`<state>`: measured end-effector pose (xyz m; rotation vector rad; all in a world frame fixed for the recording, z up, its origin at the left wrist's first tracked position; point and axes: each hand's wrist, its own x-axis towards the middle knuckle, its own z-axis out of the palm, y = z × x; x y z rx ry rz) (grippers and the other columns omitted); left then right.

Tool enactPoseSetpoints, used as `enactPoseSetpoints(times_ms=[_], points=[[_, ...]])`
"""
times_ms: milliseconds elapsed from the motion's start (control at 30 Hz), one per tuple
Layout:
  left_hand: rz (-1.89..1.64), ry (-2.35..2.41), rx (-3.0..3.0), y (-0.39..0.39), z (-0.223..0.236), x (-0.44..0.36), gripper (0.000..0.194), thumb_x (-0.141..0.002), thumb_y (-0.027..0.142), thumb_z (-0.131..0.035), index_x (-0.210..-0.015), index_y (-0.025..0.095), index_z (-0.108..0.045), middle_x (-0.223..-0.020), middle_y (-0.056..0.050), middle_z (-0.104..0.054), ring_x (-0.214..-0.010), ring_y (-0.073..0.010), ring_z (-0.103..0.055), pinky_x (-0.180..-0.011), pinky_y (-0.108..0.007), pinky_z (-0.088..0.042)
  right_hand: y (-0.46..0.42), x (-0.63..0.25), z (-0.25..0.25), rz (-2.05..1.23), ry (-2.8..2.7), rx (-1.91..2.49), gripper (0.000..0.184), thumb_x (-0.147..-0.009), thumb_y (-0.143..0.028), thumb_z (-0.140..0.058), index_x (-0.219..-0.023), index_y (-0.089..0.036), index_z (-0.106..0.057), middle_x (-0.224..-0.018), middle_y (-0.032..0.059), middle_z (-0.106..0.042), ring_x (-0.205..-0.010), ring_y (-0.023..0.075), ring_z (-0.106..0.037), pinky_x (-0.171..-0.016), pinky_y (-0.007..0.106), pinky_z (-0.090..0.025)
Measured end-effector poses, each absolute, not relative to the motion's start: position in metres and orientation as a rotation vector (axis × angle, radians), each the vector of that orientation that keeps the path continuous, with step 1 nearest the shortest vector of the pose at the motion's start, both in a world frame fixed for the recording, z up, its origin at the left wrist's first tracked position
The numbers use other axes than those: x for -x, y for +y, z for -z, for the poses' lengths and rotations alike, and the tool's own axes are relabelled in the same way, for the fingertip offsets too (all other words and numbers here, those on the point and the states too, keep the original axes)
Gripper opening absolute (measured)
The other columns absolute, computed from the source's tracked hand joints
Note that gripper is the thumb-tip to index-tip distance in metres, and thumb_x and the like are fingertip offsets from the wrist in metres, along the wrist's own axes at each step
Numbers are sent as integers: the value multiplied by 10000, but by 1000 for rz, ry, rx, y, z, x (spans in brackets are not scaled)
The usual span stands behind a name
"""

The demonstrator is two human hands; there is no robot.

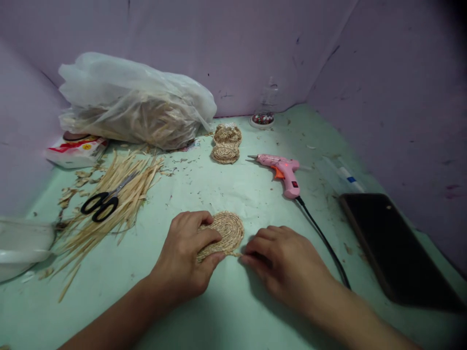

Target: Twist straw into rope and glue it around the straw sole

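A coiled mat of braided straw [230,228] lies near the front of the table, its rings wound in an oval. My left hand [189,250] grips the mat's left side, with the thumb along its near edge and the fingers over the top. A short end of straw braid [233,253] runs off the near edge to the right. My right hand [279,260] pinches that end between thumb and forefinger, a little apart from the mat. The left part of the mat is hidden under my left hand.
A pink glue gun [280,167] lies at right, its black cord trailing forward past a dark phone [397,248]. Black scissors [105,200] rest on loose straw strips [134,194]. Behind are a plastic bag [142,107], a finished-looking straw piece [226,144] and a bead container [263,118].
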<state>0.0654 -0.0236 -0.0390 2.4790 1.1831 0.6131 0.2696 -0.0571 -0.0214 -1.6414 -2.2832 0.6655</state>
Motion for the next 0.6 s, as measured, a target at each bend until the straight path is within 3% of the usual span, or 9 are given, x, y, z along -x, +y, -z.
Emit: enactPoseSetpoints(times_ms=[67, 200, 367, 433, 500, 600], points=[[-601, 1200, -2471, -24, 40, -67, 148, -727, 247, -591, -860, 184, -609, -1057, -108, -520, -1012, -256, -471, -899, -437, -372, -48, -287, 14, -578, -2148, 1708, 152, -794, -303, -536, -795, -214, -660, -749, 51, -652, -705, 204, -569, -614, 317, -375], [-508, 1239, -2472, -28, 39, -68, 311, -697, 260, -591, -989, 159, -553, -1206, -140, -467, -1130, -291, -407, -951, -453, -336, -19, -320, 3, -98, -1858, 2239, 250, -725, -398, -600, -878, -204, -635, -865, 85, -645, -694, 236, -578, -532, 308, -314], [-244, 1344, -2467, -22, 18, -54, 695, -676, 279, -569, -1321, 195, -326, -1336, -116, -420, -1229, -301, -356, -1035, -467, -238, 10, -335, 13, -225, -1716, 2469, 507, -658, -598, -577, -954, -186, -579, -782, 98, -644, -704, 283, -593, -488, 302, -311], [-95, 1419, -2389, -15, 4, -43, 696, -703, 322, -550, -1349, 212, -314, -1340, -100, -435, -1229, -293, -373, -1022, -436, -270, 15, -339, 22, -254, -1621, 2506, 560, -612, -586, -618, -989, -175, -563, -764, 102, -644, -704, 295, -597, -483, 307, -328], [39, 1454, -2311, -8, -8, -34, 700, -689, 361, -566, -1338, 198, -360, -1337, -104, -449, -1224, -300, -386, -1012, -422, -288, 18, -345, 31, -290, -1562, 2482, 505, -608, -495, -649, -983, -165, -573, -700, 89, -635, -648, 276, -595, -472, 305, -339], [107, 1509, -2243, -5, -16, -32, 719, -659, 432, -599, -1308, 180, -419, -1279, -120, -500, -1169, -313, -437, -967, -416, -333, 19, -353, 41, -542, -1487, 2295, 206, -634, -334, -636, -773, -184, -612, -519, 21, -573, -450, 178, -524, -417, 276, -338]])
